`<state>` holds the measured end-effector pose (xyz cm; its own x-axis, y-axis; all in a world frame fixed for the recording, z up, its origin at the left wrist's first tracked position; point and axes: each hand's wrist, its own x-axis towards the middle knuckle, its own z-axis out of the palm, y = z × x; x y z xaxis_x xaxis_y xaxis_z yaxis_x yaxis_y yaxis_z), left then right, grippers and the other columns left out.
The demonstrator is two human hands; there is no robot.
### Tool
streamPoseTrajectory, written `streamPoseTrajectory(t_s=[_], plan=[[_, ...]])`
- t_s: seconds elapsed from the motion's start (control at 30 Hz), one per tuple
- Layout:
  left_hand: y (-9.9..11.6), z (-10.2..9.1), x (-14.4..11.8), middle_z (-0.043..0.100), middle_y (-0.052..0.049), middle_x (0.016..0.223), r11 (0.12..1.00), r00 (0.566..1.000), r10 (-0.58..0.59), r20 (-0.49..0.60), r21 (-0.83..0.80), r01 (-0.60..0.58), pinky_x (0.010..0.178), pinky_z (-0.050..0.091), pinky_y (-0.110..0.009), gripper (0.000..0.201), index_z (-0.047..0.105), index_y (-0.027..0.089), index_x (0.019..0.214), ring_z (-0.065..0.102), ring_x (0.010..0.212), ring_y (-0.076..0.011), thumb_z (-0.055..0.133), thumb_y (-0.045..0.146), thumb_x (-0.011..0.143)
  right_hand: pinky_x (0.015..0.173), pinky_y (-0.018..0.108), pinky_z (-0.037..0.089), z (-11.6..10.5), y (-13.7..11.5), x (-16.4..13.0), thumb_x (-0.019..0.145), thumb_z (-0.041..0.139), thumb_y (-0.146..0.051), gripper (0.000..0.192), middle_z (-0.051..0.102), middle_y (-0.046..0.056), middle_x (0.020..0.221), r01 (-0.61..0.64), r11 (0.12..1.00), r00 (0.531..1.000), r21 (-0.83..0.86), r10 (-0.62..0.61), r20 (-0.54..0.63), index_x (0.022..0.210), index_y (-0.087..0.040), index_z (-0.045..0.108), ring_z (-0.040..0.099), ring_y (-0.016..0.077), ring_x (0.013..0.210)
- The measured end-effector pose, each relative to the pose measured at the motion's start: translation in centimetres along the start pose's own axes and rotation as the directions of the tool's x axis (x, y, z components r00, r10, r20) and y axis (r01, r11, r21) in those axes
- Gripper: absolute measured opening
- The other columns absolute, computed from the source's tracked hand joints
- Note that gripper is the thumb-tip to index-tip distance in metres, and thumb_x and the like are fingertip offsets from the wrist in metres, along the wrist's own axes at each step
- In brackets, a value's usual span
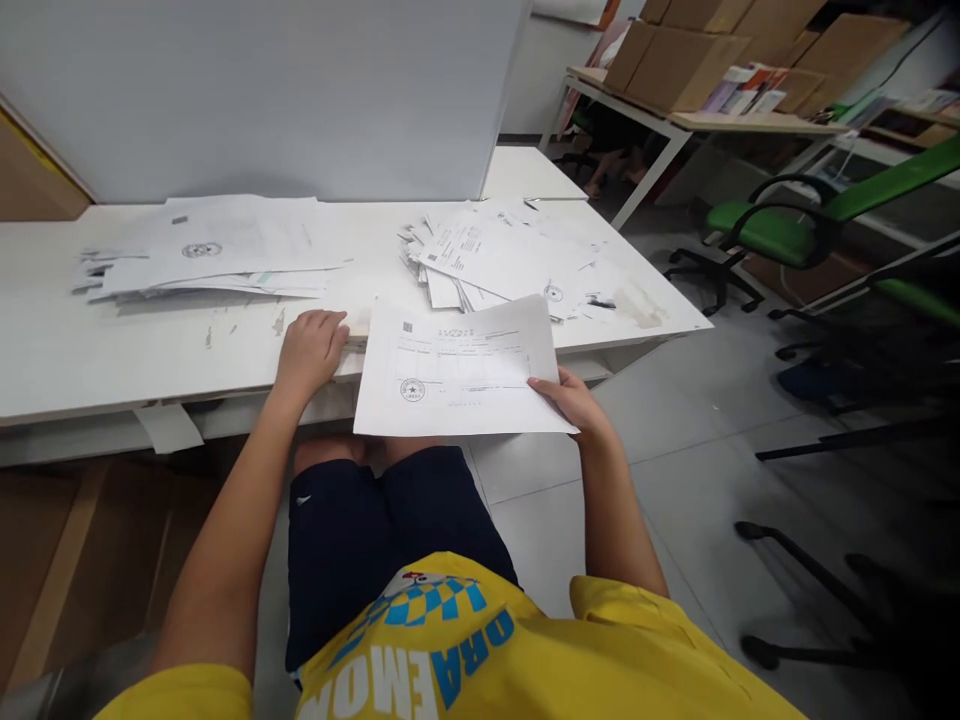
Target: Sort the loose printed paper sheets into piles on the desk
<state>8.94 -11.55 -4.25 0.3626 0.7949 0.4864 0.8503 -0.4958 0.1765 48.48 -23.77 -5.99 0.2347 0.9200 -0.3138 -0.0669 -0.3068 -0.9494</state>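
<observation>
- A white table (112, 345) spanned the view from nine o'clock to three o'clock, with a pale partition panel (262, 90) standing upright along its far edge at twelve o'clock.
- A green office chair (787, 225) stood on the floor at two o'clock, well apart from the table; cardboard boxes (690, 55) sat on a second desk at one o'clock.
- A wide, loose stack of papers (217, 245) lay on the table at ten o'clock, and a fanned pile of printed forms (510, 260) lay at one o'clock.
- A single printed sheet (457, 370) with a round stamp was at the centre, its far edge over the table's near edge and its near part hanging out over the person's lap.
- The right hand (574, 400) pinched that sheet at its four o'clock corner, thumb on top; its grip was closed on the paper.
- The left hand (309, 350) rested palm down on the table's near edge at nine o'clock of the sheet, just beside it, fingers curled loosely; its grip was released, grasping nothing.
</observation>
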Motion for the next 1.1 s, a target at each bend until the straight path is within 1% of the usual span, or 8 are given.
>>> streamPoseTrajectory(t_s=[0.17, 0.33, 0.43, 0.6, 0.8, 0.87, 0.97, 1.1], plan=[[0.8, -0.3, -0.2, 0.065, -0.014, 0.129, 0.997, 0.997, 0.075, -0.022, -0.01, -0.075, 0.111, 0.035, -0.049, 0.046, 0.061, 0.016, 0.133, 0.047, 0.134, -0.0313, 0.034, 0.034, 0.1, 0.073, 0.039, 0.058, -0.6, 0.6, -2.0, 0.061, 0.084, -0.042, 0.043, 0.077, 0.008, 0.097, -0.004, 1.0, 0.998, -0.022, 0.002, -0.067, 0.096, -0.021, 0.072, 0.072, 0.0272, 0.086], [0.8, -0.3, -0.3, 0.064, -0.015, 0.131, 0.993, 0.993, 0.112, 0.036, -0.034, -0.111, 0.108, 0.039, -0.051, 0.047, 0.057, 0.016, 0.137, 0.053, 0.127, -0.0312, 0.034, 0.032, 0.099, 0.07, 0.039, 0.058, -0.2, 0.8, -3.4, 0.056, 0.085, -0.043, 0.044, 0.078, 0.008, 0.092, -0.016, 1.0, 0.992, -0.024, 0.013, -0.122, 0.092, -0.021, 0.071, 0.073, 0.0284, 0.082], [0.9, -0.3, -0.3, 0.064, -0.015, 0.131, 0.993, 0.99, 0.118, 0.078, -0.032, -0.115, 0.103, 0.041, -0.051, 0.047, 0.056, 0.017, 0.138, 0.057, 0.12, -0.0312, 0.034, 0.034, 0.1, 0.074, 0.04, 0.059, 0.4, 0.8, -3.7, 0.056, 0.084, -0.045, 0.046, 0.078, 0.008, 0.093, 0.006, 1.0, 0.995, -0.011, -0.007, -0.103, 0.092, -0.021, 0.07, 0.073, 0.029, 0.085], [1.1, -0.4, -0.2, 0.063, -0.015, 0.132, 0.993, 0.989, 0.118, 0.084, -0.022, -0.117, 0.101, 0.042, -0.051, 0.049, 0.053, 0.017, 0.142, 0.057, 0.121, -0.031, 0.033, 0.035, 0.101, 0.081, 0.042, 0.058, 1.2, 0.8, -3.5, 0.058, 0.083, -0.046, 0.046, 0.078, 0.008, 0.094, 0.031, 0.999, 0.996, -0.028, -0.033, -0.078, 0.094, -0.021, 0.07, 0.073, 0.0297, 0.092], [1.1, -0.4, -0.3, 0.061, -0.01, 0.136, 0.988, 0.987, 0.154, 0.051, 0.011, -0.154, 0.115, 0.031, -0.05, 0.048, 0.051, 0.018, 0.143, 0.045, 0.136, -0.0283, 0.031, 0.034, 0.103, 0.083, 0.043, 0.059, 1.0, 1.2, -3.3, 0.061, 0.082, -0.049, 0.049, 0.077, 0.009, 0.098, 0.029, 0.998, 0.997, -0.054, -0.033, -0.07, 0.099, -0.021, 0.07, 0.072, 0.0303, 0.095], [1.1, -0.3, -0.3, 0.061, -0.011, 0.135, 0.988, 0.987, 0.152, 0.051, -0.017, -0.152, 0.113, 0.033, -0.05, 0.047, 0.051, 0.019, 0.143, 0.048, 0.133, -0.0286, 0.032, 0.033, 0.102, 0.083, 0.043, 0.059, 1.1, 1.2, -3.3, 0.059, 0.083, -0.048, 0.049, 0.077, 0.009, 0.098, 0.018, 0.999, 0.996, -0.047, -0.022, -0.081, 0.098, -0.021, 0.07, 0.073, 0.0302, 0.094], [1.2, -0.4, -0.3, 0.062, -0.013, 0.133, 0.99, 0.987, 0.135, 0.091, -0.053, -0.13, 0.106, 0.038, -0.05, 0.048, 0.051, 0.02, 0.143, 0.054, 0.124, -0.0297, 0.033, 0.032, 0.1, 0.083, 0.042, 0.059, 1.3, 1.1, -3.4, 0.058, 0.084, -0.046, 0.049, 0.078, 0.008, 0.098, -0.005, 1.0, 0.995, -0.02, 0.003, -0.096, 0.097, -0.021, 0.07, 0.073, 0.0298, 0.093], [1.2, -0.3, -0.2, 0.065, -0.013, 0.127, 0.993, 0.986, 0.113, 0.12, -0.045, -0.109, 0.101, 0.04, -0.05, 0.049, 0.05, 0.022, 0.144, 0.057, 0.117, -0.0304, 0.033, 0.033, 0.099, 0.084, 0.043, 0.06, 1.6, 0.8, -3.6, 0.059, 0.083, -0.044, 0.046, 0.077, 0.008, 0.1, -0.019, 1.0, 0.995, -0.017, 0.018, -0.095, 0.098, -0.021, 0.07, 0.073, 0.0299, 0.093]])
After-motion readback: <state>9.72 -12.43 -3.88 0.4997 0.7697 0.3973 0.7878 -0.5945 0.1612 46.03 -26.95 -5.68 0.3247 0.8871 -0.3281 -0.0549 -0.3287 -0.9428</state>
